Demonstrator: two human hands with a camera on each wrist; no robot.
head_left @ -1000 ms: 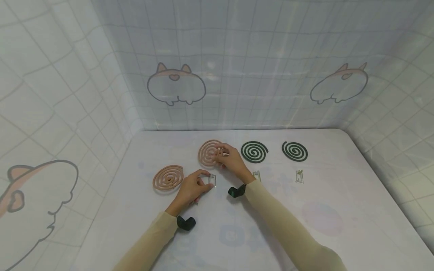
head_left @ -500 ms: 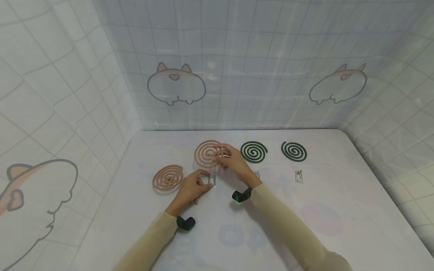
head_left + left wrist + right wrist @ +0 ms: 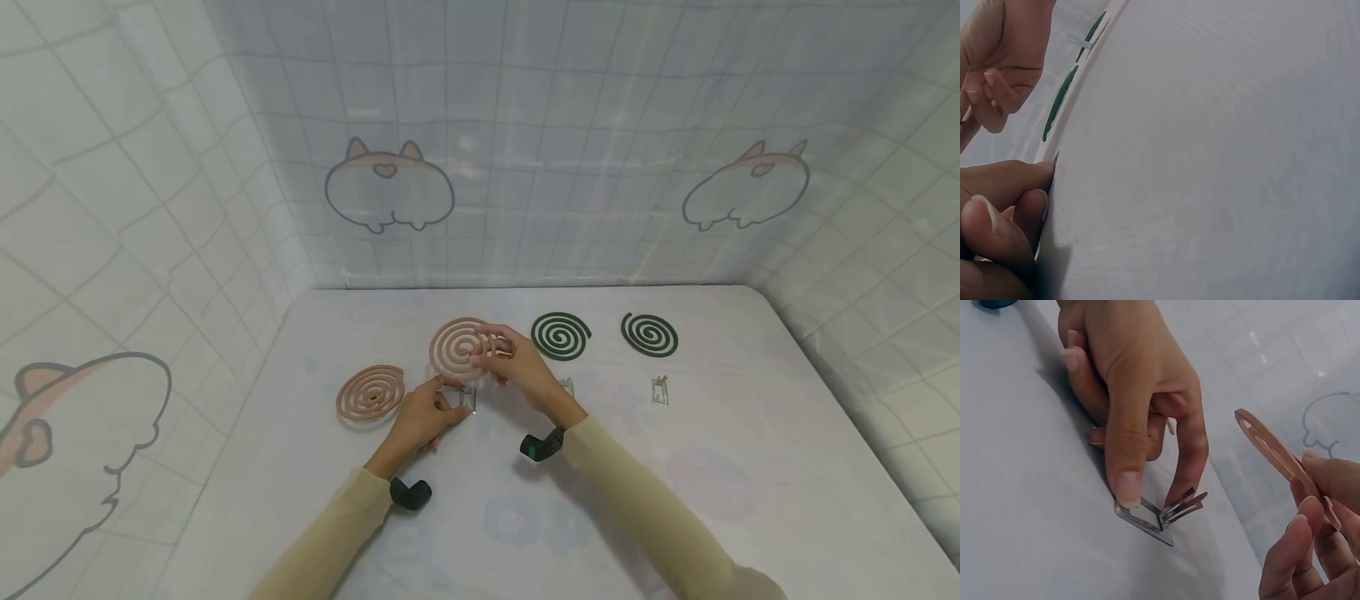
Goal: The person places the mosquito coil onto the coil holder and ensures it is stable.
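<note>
The right hand (image 3: 513, 358), pinching a tan coil (image 3: 459, 350) above the table (image 3: 750, 408), had just drawn it slightly nearer the stand (image 3: 1163, 517) pinched in the left hand (image 3: 422, 414), a shift that seemed to line the two up, though they remained apart

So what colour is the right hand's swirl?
The swirl is light orangey brown, clearest in the head view.

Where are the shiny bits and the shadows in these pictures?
Head view: pale shiny streaks on the grid-patterned backdrop, a soft shadow under the right sleeve on the table; left wrist view: dim and greyish, with a dark patch beside the left hand; right wrist view: small white glints on the backdrop, a shadow beside the left hand.
</note>
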